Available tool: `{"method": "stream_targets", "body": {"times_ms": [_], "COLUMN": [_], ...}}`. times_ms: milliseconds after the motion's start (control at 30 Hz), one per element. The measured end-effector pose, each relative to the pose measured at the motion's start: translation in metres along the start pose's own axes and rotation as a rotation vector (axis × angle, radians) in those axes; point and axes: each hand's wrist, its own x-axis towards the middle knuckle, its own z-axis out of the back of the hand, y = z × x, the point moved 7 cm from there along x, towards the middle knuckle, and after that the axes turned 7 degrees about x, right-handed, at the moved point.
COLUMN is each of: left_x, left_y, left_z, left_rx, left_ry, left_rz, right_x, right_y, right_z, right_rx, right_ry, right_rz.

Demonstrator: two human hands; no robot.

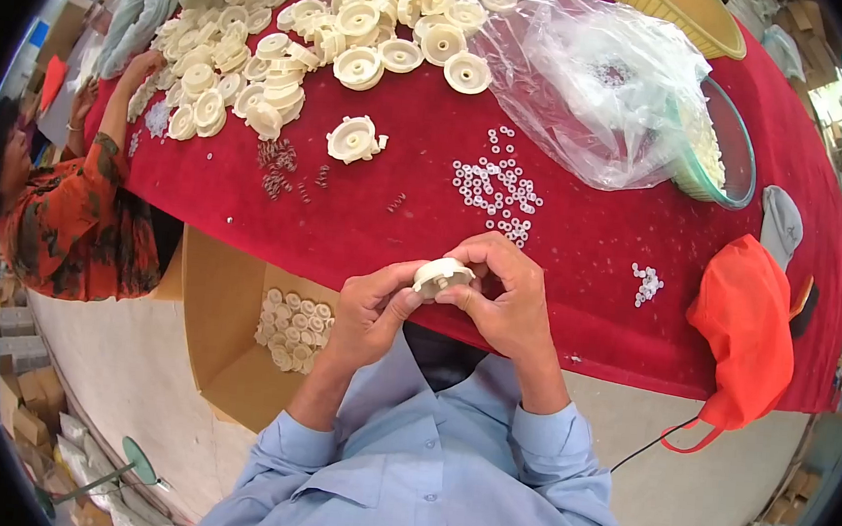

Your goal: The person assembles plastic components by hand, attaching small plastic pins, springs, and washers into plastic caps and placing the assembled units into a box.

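Between my two hands, just over the table's near edge, is a round cream plastic part [443, 276], tilted on its side. My left hand [375, 304] pinches its left rim with thumb and fingers. My right hand [506, 294] grips the other side, thumb on the near face. Beyond my hands lies a spread of small white rings [496, 185]. To the left are dark coil springs [275, 165], with a few loose ones beside them. One cream part with side tabs [354, 140] lies apart from the big pile.
A heap of cream round parts [361, 21] covers the far left of the red cloth [579, 266]. A clear bag [594, 79] spills from a green basin [736, 149]. An orange-red bag [747, 328] hangs at right. A cardboard box [223, 331] holds more parts. Another person [79, 206] reaches in from the left.
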Motion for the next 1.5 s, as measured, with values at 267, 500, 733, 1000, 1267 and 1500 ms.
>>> {"method": "stream_targets", "body": {"times_ms": [267,500,733,1000,1267,1500], "left_x": [0.006,0.001,-0.001,0.001,0.001,-0.006], "left_y": [-0.005,0.001,-0.001,0.003,-0.001,-0.040], "left_z": [-0.007,-0.008,-0.003,-0.004,-0.003,0.006], "left_rx": [-0.095,0.003,-0.138,-0.195,-0.075,0.164], "left_ry": [-0.062,-0.112,-0.131,-0.097,-0.021,-0.038], "left_rz": [0.023,-0.009,0.033,0.066,-0.163,-0.414], "right_x": [-0.001,-0.026,0.003,0.033,0.020,-0.006], "right_y": [-0.006,0.011,0.014,0.001,0.015,0.026], "right_z": [-0.002,-0.006,0.030,0.031,0.032,-0.003], "right_rx": [-0.078,-0.220,-0.202,-0.744,-0.826,0.137], "right_ry": [-0.159,-0.149,-0.007,-0.039,-0.088,0.039], "right_rz": [0.042,0.149,0.037,0.232,0.211,-0.212]}}
